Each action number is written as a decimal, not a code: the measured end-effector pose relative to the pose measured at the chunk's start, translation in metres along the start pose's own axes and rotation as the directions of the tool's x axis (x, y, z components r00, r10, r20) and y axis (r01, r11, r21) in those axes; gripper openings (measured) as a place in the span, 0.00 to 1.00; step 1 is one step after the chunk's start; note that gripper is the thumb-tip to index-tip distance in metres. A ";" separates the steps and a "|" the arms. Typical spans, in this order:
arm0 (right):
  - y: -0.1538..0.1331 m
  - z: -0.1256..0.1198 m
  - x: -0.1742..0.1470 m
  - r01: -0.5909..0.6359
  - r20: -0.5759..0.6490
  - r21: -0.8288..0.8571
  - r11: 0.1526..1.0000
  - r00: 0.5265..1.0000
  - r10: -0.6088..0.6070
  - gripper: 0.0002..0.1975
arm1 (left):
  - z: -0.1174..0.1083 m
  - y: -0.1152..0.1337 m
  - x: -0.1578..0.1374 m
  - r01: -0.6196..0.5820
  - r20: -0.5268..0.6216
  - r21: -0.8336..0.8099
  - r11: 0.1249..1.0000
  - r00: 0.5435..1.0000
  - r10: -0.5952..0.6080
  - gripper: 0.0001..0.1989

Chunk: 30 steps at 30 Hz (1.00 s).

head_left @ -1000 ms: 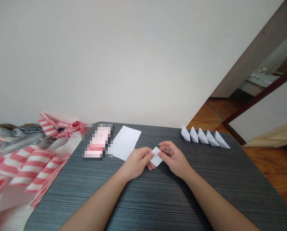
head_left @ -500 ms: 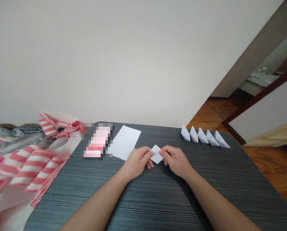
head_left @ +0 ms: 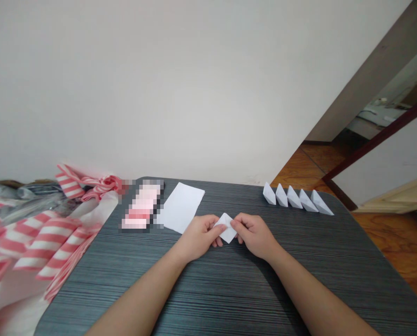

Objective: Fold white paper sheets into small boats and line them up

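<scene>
A small folded white paper [head_left: 227,236], diamond-shaped with one corner pointing down, is held between my two hands above the dark table. My left hand [head_left: 202,234] pinches its left side, thumb on the face of the paper and fingers curled behind. On the right side, my right hand [head_left: 253,233] grips it the same way, its thumb near the upper middle. The fingertips behind the paper are partly hidden.
White paper sheets [head_left: 180,205] lie left of my hands, beside a blurred-out pinkish item [head_left: 142,205]. Several folded paper boats [head_left: 294,198] stand in a row at the back right of the dark wood-grain table [head_left: 215,298]. Red-and-white striped cloth [head_left: 51,238] is heaped to the left.
The folded paper sits slightly lower, and more of its lower half shows. My left thumb has slid inward across its face. Both hands keep their grip.
</scene>
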State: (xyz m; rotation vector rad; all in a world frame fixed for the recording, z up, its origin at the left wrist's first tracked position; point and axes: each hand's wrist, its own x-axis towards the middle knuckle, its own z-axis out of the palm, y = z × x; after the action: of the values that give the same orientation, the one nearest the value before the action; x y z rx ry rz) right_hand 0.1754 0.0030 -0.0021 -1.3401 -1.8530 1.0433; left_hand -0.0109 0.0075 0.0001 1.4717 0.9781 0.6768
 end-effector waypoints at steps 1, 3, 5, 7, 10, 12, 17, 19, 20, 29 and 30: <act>0.000 0.000 0.000 0.001 0.007 -0.003 1.000 1.000 -0.001 0.14 | 0.000 0.000 0.000 0.000 -0.007 0.019 1.000 1.000 0.000 0.15; -0.001 0.000 0.000 0.006 0.014 -0.005 1.000 1.000 -0.006 0.14 | 0.000 0.000 -0.001 -0.003 -0.022 0.055 0.998 1.000 0.004 0.15; -0.002 0.001 0.000 0.011 0.016 0.001 1.000 1.000 -0.011 0.14 | 0.000 0.000 -0.002 -0.007 -0.028 0.063 0.998 1.000 0.009 0.15; -0.002 0.001 0.000 0.012 0.018 0.008 1.000 1.000 -0.012 0.14 | 0.000 0.001 -0.002 -0.007 -0.027 0.055 0.998 1.000 0.009 0.15; -0.002 0.001 0.000 0.015 0.014 0.011 1.000 1.000 -0.015 0.15 | 0.000 0.002 -0.002 -0.001 -0.023 0.041 0.999 1.000 0.002 0.14; -0.003 0.001 0.000 0.017 0.016 0.011 1.000 1.000 -0.017 0.15 | 0.000 0.003 -0.002 -0.002 -0.011 0.036 0.999 1.000 0.002 0.14; -0.002 0.002 -0.001 0.010 0.038 0.020 1.000 0.999 -0.011 0.15 | 0.000 0.006 -0.004 -0.011 0.009 0.072 0.997 1.000 0.010 0.14; 0.000 0.002 0.000 -0.001 0.052 0.036 0.999 0.999 -0.001 0.15 | -0.001 0.007 -0.004 -0.009 0.009 0.078 0.997 1.000 0.009 0.15; 0.000 0.002 0.000 -0.007 0.061 0.043 0.999 0.998 0.004 0.15 | -0.001 0.007 -0.004 -0.007 0.008 0.077 0.997 1.000 0.007 0.15; 0.001 -0.002 0.000 -0.055 0.036 0.043 0.998 0.998 0.053 0.17 | -0.002 0.001 -0.001 0.000 0.023 -0.021 1.000 1.000 0.001 0.15; 0.001 -0.002 0.000 -0.062 0.028 0.050 0.997 0.998 0.061 0.17 | -0.002 0.000 0.000 0.000 0.019 -0.035 0.999 1.000 0.001 0.15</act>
State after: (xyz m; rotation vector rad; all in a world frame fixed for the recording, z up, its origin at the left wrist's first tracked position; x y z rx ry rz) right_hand 0.1775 0.0040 -0.0019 -1.3674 -1.8016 1.1377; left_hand -0.0124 0.0081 0.0005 1.4459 0.9468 0.6758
